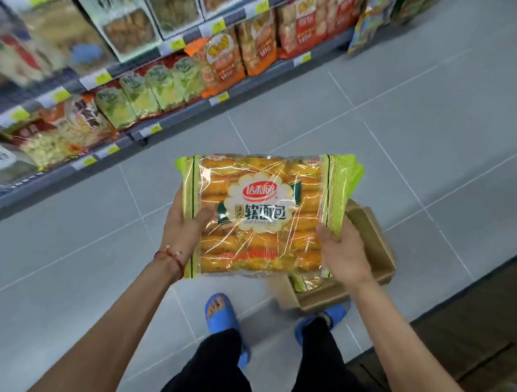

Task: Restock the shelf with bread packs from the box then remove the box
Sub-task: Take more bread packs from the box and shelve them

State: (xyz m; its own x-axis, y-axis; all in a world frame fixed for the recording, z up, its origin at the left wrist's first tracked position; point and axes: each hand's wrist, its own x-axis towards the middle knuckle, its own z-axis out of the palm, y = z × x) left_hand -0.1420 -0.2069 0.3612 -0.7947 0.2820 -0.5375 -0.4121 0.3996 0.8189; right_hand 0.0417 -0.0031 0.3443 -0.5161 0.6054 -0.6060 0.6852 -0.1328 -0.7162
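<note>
Head cam: holding bread pack (260, 216) flat in front of me, label up, above cardboard box (368, 248) on floor. My left hand (185, 228) clamped on left edge, thumb on top; right hand (341, 252) clamped on right edge, same grip. Box sits by my blue slippers (222, 313), another pack visible inside. Shelf (104, 84) off to left, packed with snack bags, blurry.

Blue slippers (223, 316) stand on the grey tile floor (432, 129), and a dark cardboard box (496, 318) sits at the right.
</note>
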